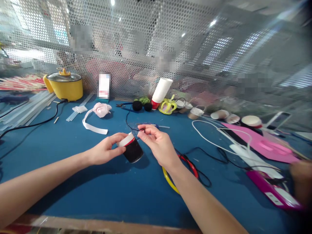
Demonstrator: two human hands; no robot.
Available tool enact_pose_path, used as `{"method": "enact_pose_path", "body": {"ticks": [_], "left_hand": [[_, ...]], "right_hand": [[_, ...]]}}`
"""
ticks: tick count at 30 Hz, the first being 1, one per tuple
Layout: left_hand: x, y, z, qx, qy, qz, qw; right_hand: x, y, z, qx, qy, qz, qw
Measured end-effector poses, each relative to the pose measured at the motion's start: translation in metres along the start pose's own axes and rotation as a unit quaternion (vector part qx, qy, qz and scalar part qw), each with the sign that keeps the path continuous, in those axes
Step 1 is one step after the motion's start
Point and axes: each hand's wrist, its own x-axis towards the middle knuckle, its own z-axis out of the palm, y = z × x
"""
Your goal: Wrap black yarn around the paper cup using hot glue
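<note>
Just left of the frame's centre, a paper cup wrapped in black (131,148) is tipped on its side above the blue table (73,182). The left hand (106,151) grips its rim end, fingers curled around it, likely to steady it. The right hand (158,143) pinches a thin black thread (128,118) beside the cup. Under the right wrist lie yellow and red hoops (170,182). A pink ribbon rose (101,110) sits above; a yellow electric pot (65,85) stands upper left.

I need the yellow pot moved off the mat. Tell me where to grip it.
Take the yellow pot by the side handle jutting out on its left, coming in from that side. The lid knob would probably lift only the glass lid. Mind the black cord trailing from its base.
</note>
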Motion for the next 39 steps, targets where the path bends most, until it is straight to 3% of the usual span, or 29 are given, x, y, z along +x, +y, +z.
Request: {"method": "enact_pose_path", "body": {"ticks": [9, 31, 39], "left_hand": [[-0.001, 0.0, 0.002, -0.032, -0.02, -0.013, 0.999], [-0.004, 0.004, 0.003, -0.09, -0.021, 0.048, 0.995], [-0.005, 0.003, 0.005, -0.116, -0.01, 0.069, 0.991]], "right_hand": [[-0.004, 0.009, -0.001, -0.007, 0.011, 0.023, 1.0], [-0.008, 0.026, 0.006, -0.025, -0.023, 0.084, 0.996], [-0.01, 0.024, 0.008, -0.086, -0.027, 0.072, 0.993]]}}
